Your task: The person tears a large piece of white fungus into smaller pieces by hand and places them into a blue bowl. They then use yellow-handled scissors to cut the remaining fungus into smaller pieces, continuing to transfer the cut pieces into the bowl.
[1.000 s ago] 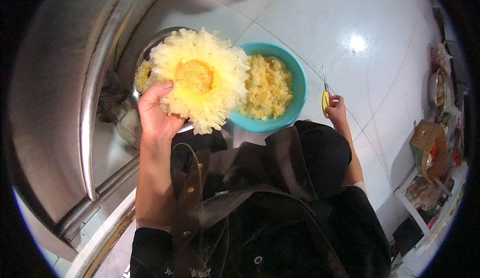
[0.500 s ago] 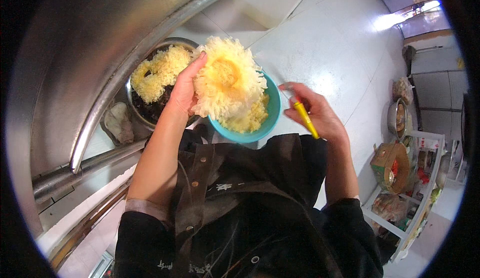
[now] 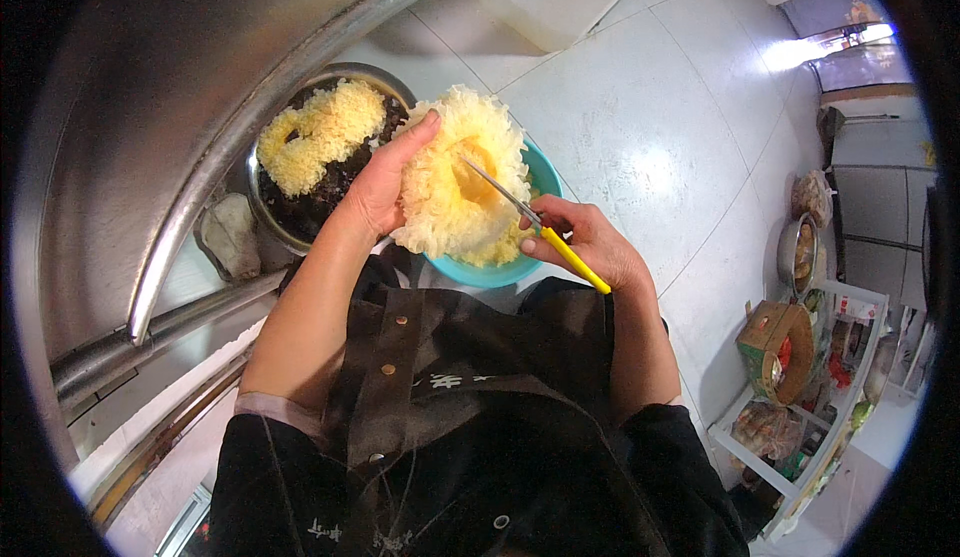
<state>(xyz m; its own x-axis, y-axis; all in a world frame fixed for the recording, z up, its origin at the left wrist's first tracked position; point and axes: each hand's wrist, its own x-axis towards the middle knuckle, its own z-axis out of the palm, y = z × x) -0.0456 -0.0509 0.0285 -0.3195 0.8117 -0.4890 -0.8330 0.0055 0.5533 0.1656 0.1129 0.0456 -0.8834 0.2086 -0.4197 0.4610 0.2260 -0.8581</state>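
My left hand (image 3: pixel 385 185) is closed on the near edge of a large, ruffled, pale-yellow snow fungus (image 3: pixel 425 202), holding it above a turquoise bowl (image 3: pixel 548 172). In my right hand (image 3: pixel 592 242) is a pair of scissors (image 3: pixel 562 244) with a yellow handle; their metal blades reach into the deeper yellow hollow at the fungus's middle. Pale yellow fungus pieces (image 3: pixel 500 249) lie in the bowl, partly hidden under the held one. To the left stands a steel basin (image 3: pixel 385 79) with dark, crinkled pieces (image 3: pixel 335 185) and more yellow frilly fungus (image 3: pixel 325 132) on top.
A big curved steel rim (image 3: pixel 240 107) arches over the left side, with a metal pipe (image 3: pixel 165 332) below. A greyish cloth-like lump (image 3: pixel 230 237) sits by the basin. Right, on the tiled floor (image 3: pixel 640 87), are a cardboard box (image 3: pixel 760 347), a white rack (image 3: pixel 765 462) and a metal bowl (image 3: pixel 790 252).
My right hand has moved left, bringing the scissors from beside the bowl into the fungus's middle. My left hand and the fungus have shifted slightly right.
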